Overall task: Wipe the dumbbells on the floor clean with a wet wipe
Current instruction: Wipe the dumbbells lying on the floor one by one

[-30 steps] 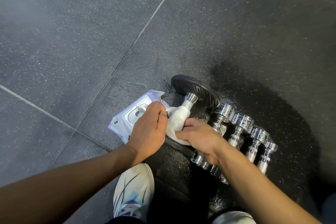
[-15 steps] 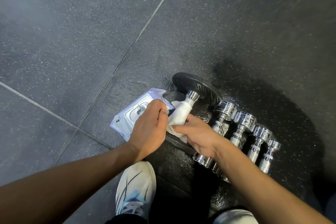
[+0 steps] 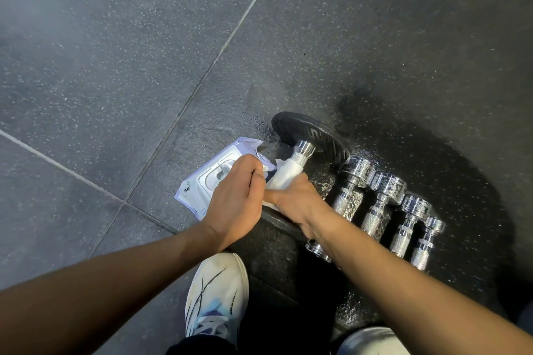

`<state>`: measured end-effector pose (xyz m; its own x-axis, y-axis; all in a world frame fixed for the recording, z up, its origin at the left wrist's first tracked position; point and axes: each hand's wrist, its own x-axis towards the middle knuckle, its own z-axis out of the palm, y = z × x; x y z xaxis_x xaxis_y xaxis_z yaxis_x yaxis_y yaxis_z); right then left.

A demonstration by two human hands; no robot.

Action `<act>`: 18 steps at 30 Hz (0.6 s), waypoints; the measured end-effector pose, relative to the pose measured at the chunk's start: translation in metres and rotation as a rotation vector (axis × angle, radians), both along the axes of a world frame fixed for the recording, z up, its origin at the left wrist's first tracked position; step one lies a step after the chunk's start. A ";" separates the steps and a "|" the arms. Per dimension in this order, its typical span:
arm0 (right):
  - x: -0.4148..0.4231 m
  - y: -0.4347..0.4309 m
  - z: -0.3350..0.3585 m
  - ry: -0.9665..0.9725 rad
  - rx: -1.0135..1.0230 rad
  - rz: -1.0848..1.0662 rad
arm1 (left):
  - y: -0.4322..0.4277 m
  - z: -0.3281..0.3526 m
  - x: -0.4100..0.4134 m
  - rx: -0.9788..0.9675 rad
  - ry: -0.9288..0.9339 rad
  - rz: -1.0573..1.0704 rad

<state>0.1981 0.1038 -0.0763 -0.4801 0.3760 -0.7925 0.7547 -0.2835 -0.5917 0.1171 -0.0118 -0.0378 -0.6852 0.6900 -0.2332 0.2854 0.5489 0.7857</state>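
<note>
We are crouched over a dark speckled floor [image 3: 115, 66], and the work sits a little right of the frame's centre. The big dumbbell [image 3: 313, 135] lies with its long axis running from lower left to upper right: one black plate stands at the upper end, the other is mostly hidden under our wrists. Its chrome handle is wrapped in the white wipe [image 3: 284, 176], just below the flared collar.

Our right hand [image 3: 297, 200] is closed around the wipe and the handle together, fingers curled under. Our left hand [image 3: 235, 196] is closed as well, pinching the wipe's loose edge at the frame's centre, touching the right hand. The right hand is the nearer to the bare metal, which lies up and to the right of it, so we judge the coming stroke should run along that axis toward the collar.

Four small chrome dumbbells [image 3: 386, 202] lie side by side to the right, roughly parallel to the big one and touching one another. The wipes pack [image 3: 207, 181] lies flat just left of our left hand, partly under it; its printing is too small to read. A white shoe [image 3: 216, 297] shows at bottom centre.
</note>
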 end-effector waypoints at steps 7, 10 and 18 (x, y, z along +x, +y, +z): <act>0.029 0.021 0.010 0.287 -0.580 -0.105 | 0.002 -0.001 0.003 -0.077 0.026 -0.019; 0.024 0.023 0.006 0.221 -0.558 -0.077 | 0.004 0.001 0.004 -0.092 0.021 -0.025; 0.006 0.004 0.002 0.064 -0.181 -0.056 | 0.001 0.001 0.001 -0.042 0.012 -0.002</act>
<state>0.2044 0.1081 -0.0746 -0.5141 0.2576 -0.8181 0.6971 -0.4303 -0.5735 0.1185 -0.0107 -0.0371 -0.6868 0.6810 -0.2541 0.2956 0.5810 0.7583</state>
